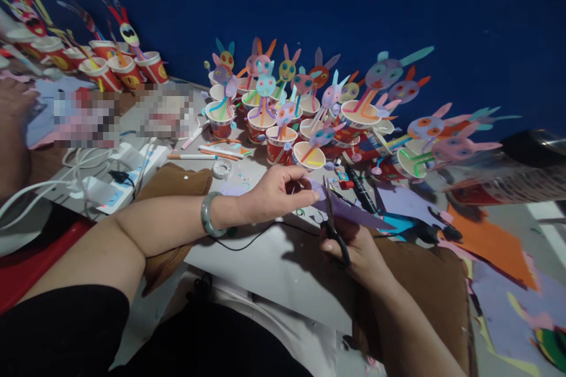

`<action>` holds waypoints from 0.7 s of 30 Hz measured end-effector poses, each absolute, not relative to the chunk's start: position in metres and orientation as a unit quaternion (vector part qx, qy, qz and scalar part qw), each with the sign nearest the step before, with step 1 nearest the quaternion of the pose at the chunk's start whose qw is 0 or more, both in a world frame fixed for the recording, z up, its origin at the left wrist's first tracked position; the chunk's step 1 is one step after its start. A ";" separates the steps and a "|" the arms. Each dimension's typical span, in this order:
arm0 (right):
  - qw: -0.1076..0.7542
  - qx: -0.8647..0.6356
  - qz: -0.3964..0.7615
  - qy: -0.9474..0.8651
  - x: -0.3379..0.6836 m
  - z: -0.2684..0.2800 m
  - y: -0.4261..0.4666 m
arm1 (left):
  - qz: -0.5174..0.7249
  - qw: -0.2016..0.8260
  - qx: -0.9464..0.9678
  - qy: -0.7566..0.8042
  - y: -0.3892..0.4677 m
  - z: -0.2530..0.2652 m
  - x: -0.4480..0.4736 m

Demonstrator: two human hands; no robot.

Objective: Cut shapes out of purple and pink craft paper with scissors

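Between thumb and fingers my left hand (276,191) pinches the edge of a purple sheet of paper (354,212). My right hand (354,241) is closed round the black handles of a pair of scissors (328,203), whose blades point up beside my left fingertips. The blades meet the paper near my left thumb; whether they are cutting into it I cannot tell. Behind my hands stand red and white paper cups (279,144) with colourful paper rabbit heads (266,85) on drinking straws. A black marker pen (360,188) lies just past the paper.
At the left are a white power strip (108,191) with cables, more decorated cups (150,68) and another person's hand (15,109). A roll of clear tape (221,169) and loose straws (216,152) lie mid-table. Orange paper (490,241) and scraps cover the right side, near a large bottle (513,171).
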State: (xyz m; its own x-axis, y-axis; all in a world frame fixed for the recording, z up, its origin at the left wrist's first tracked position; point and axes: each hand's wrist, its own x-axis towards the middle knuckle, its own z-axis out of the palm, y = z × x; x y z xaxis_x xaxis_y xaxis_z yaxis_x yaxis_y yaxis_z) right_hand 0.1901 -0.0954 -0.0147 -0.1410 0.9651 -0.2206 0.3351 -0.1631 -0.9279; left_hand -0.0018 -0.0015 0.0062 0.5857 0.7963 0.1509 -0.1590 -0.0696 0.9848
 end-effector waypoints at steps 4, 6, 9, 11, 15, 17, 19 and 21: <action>0.314 -0.574 0.495 -0.572 0.191 -0.015 -0.095 | 0.378 0.632 0.624 0.262 -0.002 0.006 -0.002; 0.314 -0.574 0.496 -0.571 0.191 -0.016 -0.095 | 0.379 0.634 0.621 0.263 -0.002 0.007 -0.002; 0.315 -0.572 0.504 -0.565 0.191 -0.016 -0.095 | 0.381 0.638 0.615 0.264 -0.002 0.008 -0.002; 0.314 -0.572 0.505 -0.565 0.191 -0.016 -0.095 | 0.381 0.642 0.610 0.266 -0.002 0.009 -0.001; 0.305 -0.578 0.489 -0.577 0.192 -0.015 -0.095 | 0.382 0.648 0.601 0.269 -0.001 0.011 -0.001; 0.302 -0.581 0.484 -0.580 0.192 -0.015 -0.095 | 0.384 0.653 0.596 0.264 -0.001 0.011 -0.001; 0.300 -0.583 0.482 -0.581 0.193 -0.015 -0.096 | 0.385 0.658 0.594 0.256 -0.001 0.011 -0.001; 0.298 -0.587 0.481 -0.579 0.193 -0.015 -0.096 | 0.387 0.659 0.593 0.252 0.000 0.011 -0.001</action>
